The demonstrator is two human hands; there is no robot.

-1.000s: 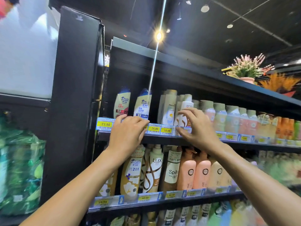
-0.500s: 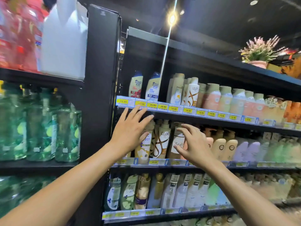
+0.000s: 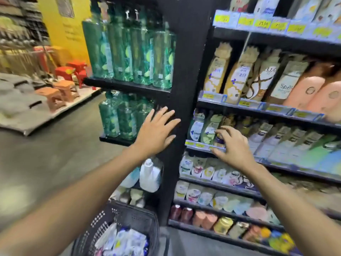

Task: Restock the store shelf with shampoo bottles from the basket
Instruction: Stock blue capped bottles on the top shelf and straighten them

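Head cam here, tilted down and a bit left at the store shelf. So my left hand is flat with the fingers spread wide, right in front of the black upright post at the shelf's left edge. It's holding nothing, and I honestly can't tell if the palm is touching the post or just off it.

Then my right hand sits at the front edge of a middle tier, near that tier's left end, fingers bent like a loose claw over the yellow price tags. The fingertips are just beside a small dark bottle in the front row, and nothing is gripped as far as I can see — it's blurry though.

The basket is down at the bottom of the view on the floor, in front of the post's foot, and the shampoo bottles are lying in it, a white and blue pile.

Left of the post there are two tiers of tall green bottles, with a white jug lower down. Orange stools are well off to the left.
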